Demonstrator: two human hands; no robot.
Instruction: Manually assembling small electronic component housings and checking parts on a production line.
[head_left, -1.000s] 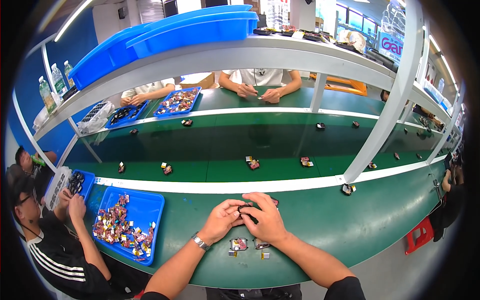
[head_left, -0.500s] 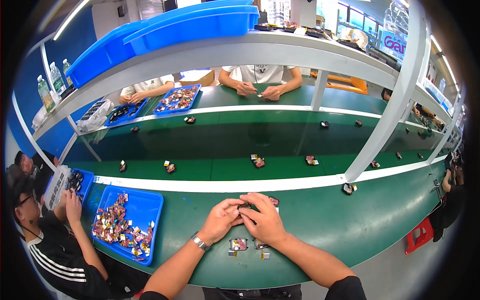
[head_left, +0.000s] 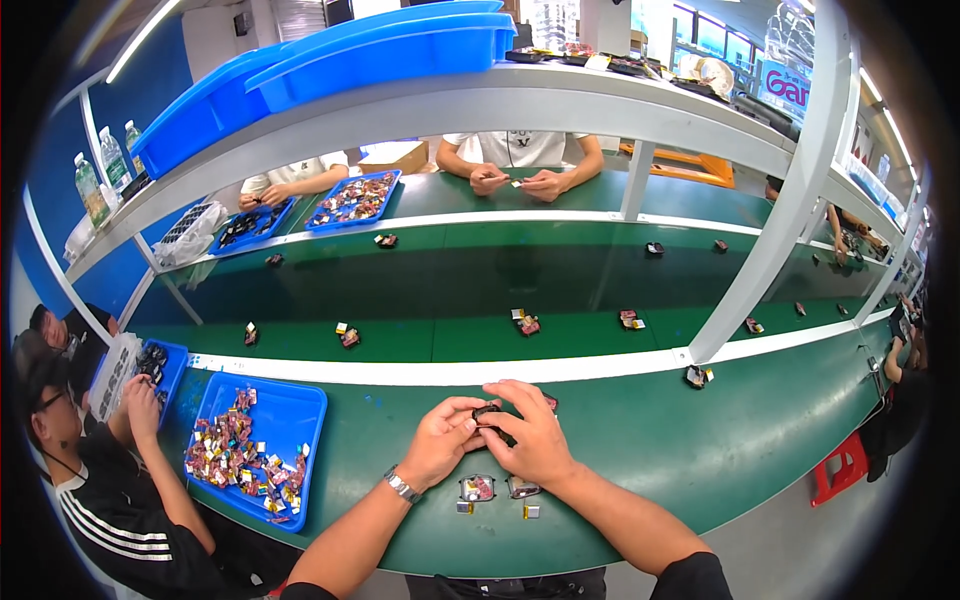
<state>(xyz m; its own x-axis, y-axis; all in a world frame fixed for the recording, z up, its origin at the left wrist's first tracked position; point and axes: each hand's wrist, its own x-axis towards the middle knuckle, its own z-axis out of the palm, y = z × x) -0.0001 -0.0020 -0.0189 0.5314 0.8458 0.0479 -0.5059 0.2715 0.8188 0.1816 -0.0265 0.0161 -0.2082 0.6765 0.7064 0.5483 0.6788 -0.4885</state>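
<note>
My left hand (head_left: 443, 437) and my right hand (head_left: 532, 437) meet over the green bench (head_left: 640, 440), both closed on a small black case (head_left: 487, 411). Fingers cover most of it, so its inside is hidden. Below my hands lie two open, watch-like cases: a left one (head_left: 478, 488) and a right one (head_left: 521, 487), the latter partly under my right wrist. A silver-and-yellow battery (head_left: 465, 508) hangs off the left case, and another battery (head_left: 531, 512) off the right. A further small part (head_left: 551, 402) peeks out behind my right hand.
Left of me, a blue tray (head_left: 316, 425) holds many small circuit parts with batteries. A co-worker (head_left: 110, 500) sits beyond it. Past the white rail (head_left: 420, 371), a green belt (head_left: 440, 290) carries several units. Another unit (head_left: 698, 377) lies by the shelf post (head_left: 770, 200). Overhead runs a shelf (head_left: 480, 95).
Units on the belt have shifted slightly to the right. My hands stay in place around the black case, with the right fingers a little moved.
</note>
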